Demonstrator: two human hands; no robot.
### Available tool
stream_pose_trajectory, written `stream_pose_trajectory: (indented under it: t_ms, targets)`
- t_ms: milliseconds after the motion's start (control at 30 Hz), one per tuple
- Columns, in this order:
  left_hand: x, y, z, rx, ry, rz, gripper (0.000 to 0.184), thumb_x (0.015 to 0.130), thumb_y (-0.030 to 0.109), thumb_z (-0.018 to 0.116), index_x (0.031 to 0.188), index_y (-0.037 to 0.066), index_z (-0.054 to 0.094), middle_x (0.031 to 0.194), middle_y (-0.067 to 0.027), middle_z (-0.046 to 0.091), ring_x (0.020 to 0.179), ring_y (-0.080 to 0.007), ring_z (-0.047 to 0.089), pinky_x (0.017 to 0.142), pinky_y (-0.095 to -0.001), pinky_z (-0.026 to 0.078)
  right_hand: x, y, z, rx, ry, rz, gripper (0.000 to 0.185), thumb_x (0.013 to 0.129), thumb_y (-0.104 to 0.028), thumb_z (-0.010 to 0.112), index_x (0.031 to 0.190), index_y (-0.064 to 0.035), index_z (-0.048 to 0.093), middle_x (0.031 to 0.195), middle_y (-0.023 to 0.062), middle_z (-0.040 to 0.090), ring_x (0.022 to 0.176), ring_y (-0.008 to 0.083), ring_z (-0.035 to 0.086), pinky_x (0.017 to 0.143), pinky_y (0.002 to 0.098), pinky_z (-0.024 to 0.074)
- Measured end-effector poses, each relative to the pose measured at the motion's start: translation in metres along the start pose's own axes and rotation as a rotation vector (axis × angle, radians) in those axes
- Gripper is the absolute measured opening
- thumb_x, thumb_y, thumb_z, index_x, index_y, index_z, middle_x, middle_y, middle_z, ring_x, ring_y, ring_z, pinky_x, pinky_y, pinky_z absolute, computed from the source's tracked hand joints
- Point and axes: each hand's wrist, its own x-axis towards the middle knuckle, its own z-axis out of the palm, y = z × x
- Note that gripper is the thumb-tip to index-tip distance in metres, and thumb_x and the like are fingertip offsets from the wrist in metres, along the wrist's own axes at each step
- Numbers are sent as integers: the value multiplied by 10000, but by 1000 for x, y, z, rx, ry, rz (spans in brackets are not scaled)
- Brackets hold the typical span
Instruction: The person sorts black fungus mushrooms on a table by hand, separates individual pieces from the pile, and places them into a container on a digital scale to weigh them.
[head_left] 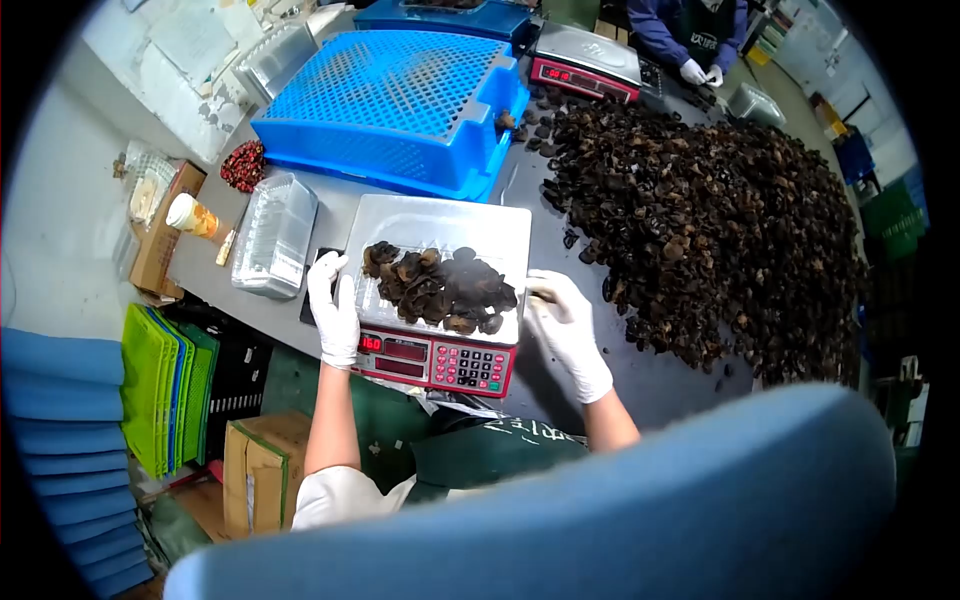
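Observation:
A clear plastic tray (400, 310) holding dark, curled pieces that look like dried wood-ear fungus (450, 285) sits on a weighing scale (490, 225) with a red keypad panel. Its lit red display reads roughly 160. My left hand (335, 310), in a white glove, is at the scale's left edge beside the tray, thumb and fingers apart. On the right edge is my gloved right hand (565, 325), fingers toward the tray and slightly parted. Brown shows between its thumb and forefinger; whether that is a stain or a fungus piece is unclear.
A large heap of dark fungus (720, 240) covers the table to the right. Behind the scale lies an upturned blue basket (380, 90); stacked clear trays (275, 235) and a paper cup (190, 215) stand left. A second scale (585, 60) and a co-worker's gloved hands (700, 73) are farther back.

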Motion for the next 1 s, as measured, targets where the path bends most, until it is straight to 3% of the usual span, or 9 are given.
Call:
stream_pose_trajectory:
  t_ms: [100,133,233,267,300,633,833,933,1000]
  targets:
    - [-4,11,8,-28,-28,-38,297,885,9,572,1182,27,579,1274,-121,518,1159,-237,525,1003,-352,413,20,-32,28,165,-204,34,364,885,18,593,1244,-37,613,1368,143,524,1151,220,591,969,327,491]
    - [-6,8,8,-27,-26,-31,296,884,12,577,1179,33,584,1269,-124,520,1158,-241,524,1004,-353,410,24,-23,33,34,-236,-74,417,895,1,594,1308,-51,577,1402,164,498,1219,233,550,1000,340,476]
    - [-9,4,3,-8,-3,-34,291,882,12,583,1171,43,594,1259,-133,525,1165,-257,520,1012,-360,402,24,-31,29,68,-195,-11,433,883,-7,607,1312,-54,570,1389,171,506,1242,242,530,1003,348,471]
    - [-10,1,0,10,1,-58,291,884,5,578,1172,43,592,1257,-132,527,1166,-257,521,1013,-360,403,22,-24,22,-91,-124,-109,419,866,-6,616,1282,-47,586,1370,180,516,1246,261,528,1008,361,462]
    - [-12,-1,-3,28,6,-83,292,886,-2,573,1173,42,590,1256,-132,529,1168,-256,521,1015,-359,404,14,-10,20,29,-33,-28,394,848,0,618,1240,-42,607,1342,179,537,1228,280,541,1008,366,455]
    - [-10,-18,-18,-36,98,-123,271,913,-33,523,1169,30,588,1256,-110,531,1158,-216,532,1006,-337,418,-98,115,-65,-910,44,47,291,777,-10,660,1066,-42,650,1172,177,608,1084,346,572,939,419,465]
    - [3,-11,-3,-34,63,-116,279,922,-19,535,1195,22,576,1263,-103,532,1163,-213,532,1012,-335,414,-118,124,-71,-922,153,-41,228,756,-13,687,980,-49,660,1043,148,635,993,338,594,873,414,478]
    - [4,-12,3,-84,66,-106,292,933,-14,527,1223,8,546,1242,-99,552,1161,-200,533,1022,-336,408,-139,117,-86,-938,217,-52,147,745,-12,713,846,-55,615,880,103,620,854,311,588,758,403,472]
    - [3,-16,6,-78,69,-109,288,933,-14,526,1221,0,547,1248,-104,553,1162,-203,537,1033,-340,406,-167,114,-102,-1013,268,2,159,749,-8,705,858,-62,602,891,105,612,856,310,583,758,407,467]
